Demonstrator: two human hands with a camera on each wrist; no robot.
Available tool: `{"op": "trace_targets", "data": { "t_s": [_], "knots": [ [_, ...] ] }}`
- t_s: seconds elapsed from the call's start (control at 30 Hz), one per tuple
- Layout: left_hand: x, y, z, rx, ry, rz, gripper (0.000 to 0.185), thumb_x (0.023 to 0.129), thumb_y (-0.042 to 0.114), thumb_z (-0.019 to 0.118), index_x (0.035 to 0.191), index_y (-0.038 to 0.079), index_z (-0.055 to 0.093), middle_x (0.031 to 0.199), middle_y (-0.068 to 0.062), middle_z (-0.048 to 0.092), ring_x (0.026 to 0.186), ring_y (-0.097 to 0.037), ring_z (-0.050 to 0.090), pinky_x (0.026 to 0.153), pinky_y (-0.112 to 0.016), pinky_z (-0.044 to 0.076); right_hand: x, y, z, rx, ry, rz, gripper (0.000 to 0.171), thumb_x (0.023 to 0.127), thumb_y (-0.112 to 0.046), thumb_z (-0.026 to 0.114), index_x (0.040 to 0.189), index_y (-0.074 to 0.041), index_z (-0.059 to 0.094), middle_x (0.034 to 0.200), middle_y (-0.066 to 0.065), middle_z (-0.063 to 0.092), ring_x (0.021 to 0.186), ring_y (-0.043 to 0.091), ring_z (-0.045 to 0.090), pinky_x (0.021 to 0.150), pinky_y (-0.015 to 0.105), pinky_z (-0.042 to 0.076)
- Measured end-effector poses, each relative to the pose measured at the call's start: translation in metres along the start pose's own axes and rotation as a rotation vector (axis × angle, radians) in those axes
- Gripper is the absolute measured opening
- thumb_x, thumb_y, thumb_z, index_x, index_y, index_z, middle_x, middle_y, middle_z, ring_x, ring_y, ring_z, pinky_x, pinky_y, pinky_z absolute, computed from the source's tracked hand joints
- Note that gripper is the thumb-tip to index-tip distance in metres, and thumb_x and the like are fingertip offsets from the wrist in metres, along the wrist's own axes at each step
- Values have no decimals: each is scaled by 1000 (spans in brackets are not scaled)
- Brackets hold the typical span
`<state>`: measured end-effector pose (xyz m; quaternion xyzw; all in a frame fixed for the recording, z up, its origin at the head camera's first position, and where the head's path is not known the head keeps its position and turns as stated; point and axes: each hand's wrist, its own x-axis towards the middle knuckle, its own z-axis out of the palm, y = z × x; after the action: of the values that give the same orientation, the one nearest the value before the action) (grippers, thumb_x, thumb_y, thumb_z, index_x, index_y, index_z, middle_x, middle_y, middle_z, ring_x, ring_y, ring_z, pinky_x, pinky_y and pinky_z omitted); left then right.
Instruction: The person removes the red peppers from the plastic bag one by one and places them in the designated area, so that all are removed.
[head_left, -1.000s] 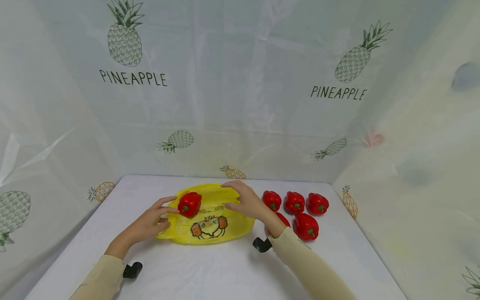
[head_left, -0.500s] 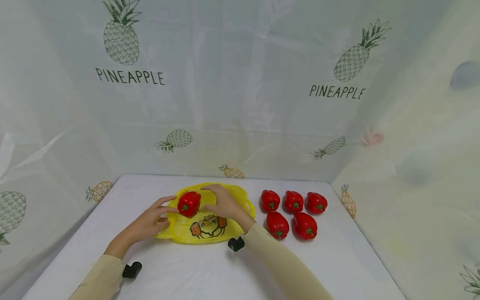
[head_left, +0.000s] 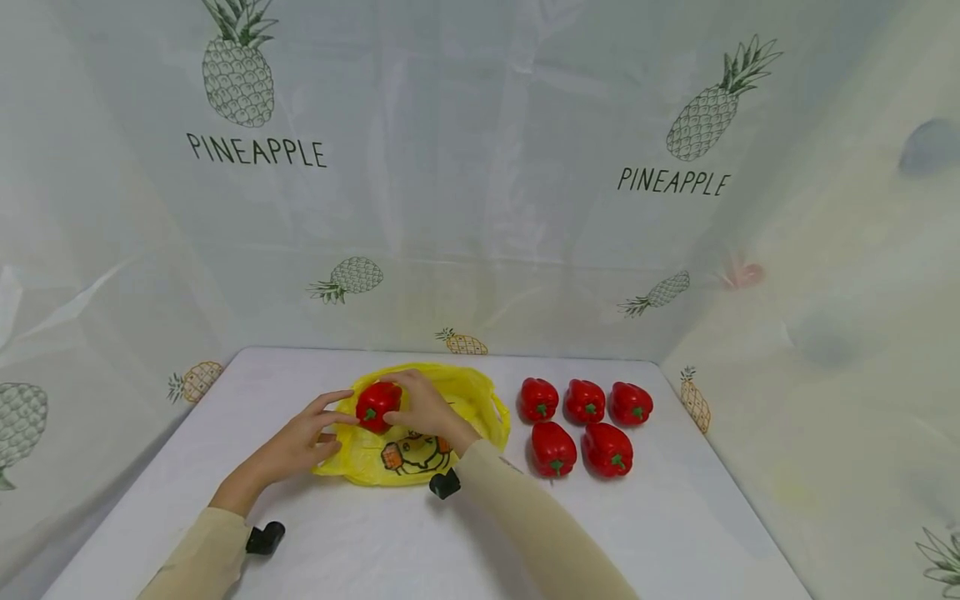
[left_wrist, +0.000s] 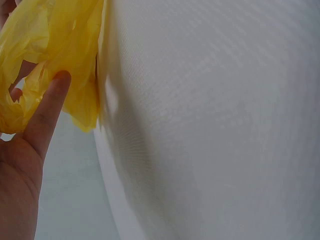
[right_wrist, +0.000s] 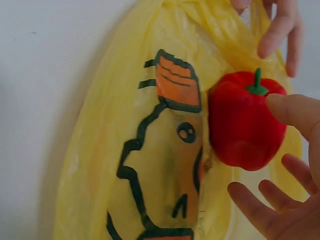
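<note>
On a yellow plastic bag with a printed cartoon face lies a red bell pepper, its green stem toward the near side. My right hand is around the right side of this pepper. In the right wrist view its thumb overlaps the pepper by the stem, while the other fingers are spread apart below it. At the bag's left end, my left hand has its fingers extended against the yellow plastic. The left wrist view shows one straight finger lying against the bag's handle.
Several more red bell peppers stand right of the bag, in a back row and a front pair. The white table is backed by a pale curtain printed with pineapples.
My right hand has moved left across the bag from its right part to the pepper lying on it, uncovering a front pepper. My left hand has stayed at the bag's left end.
</note>
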<state>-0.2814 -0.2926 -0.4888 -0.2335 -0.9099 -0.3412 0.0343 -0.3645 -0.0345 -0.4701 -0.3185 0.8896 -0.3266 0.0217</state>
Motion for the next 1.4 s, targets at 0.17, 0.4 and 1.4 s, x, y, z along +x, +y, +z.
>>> {"op": "trace_targets", "data": {
  "t_s": [0.17, 0.4, 1.4],
  "knots": [
    [0, -1, 0, -13, -1, 10, 37, 96, -5, 70, 131, 10, 73, 169, -16, 31, 144, -48, 48, 99, -43, 61, 5, -1, 8, 3, -8, 1, 62, 97, -26, 81, 153, -27, 56, 152, 1, 53, 131, 17, 56, 106, 29, 55],
    [1, -2, 0, -20, 1, 40, 36, 96, -6, 71, 131, 6, 72, 168, -18, 32, 142, -48, 50, 98, -43, 62, 7, -4, 15, -15, -9, 32, 61, 96, -28, 81, 152, -27, 56, 152, 0, 53, 132, 18, 55, 105, 29, 56],
    [2, -3, 0, -11, -7, 22, 36, 96, -5, 71, 130, 6, 73, 169, -15, 32, 145, -46, 47, 99, -42, 61, -3, 1, 5, -66, -22, -66, 51, 94, -14, 82, 141, -16, 60, 143, 1, 63, 125, 15, 60, 107, 25, 53]
  ]
}}
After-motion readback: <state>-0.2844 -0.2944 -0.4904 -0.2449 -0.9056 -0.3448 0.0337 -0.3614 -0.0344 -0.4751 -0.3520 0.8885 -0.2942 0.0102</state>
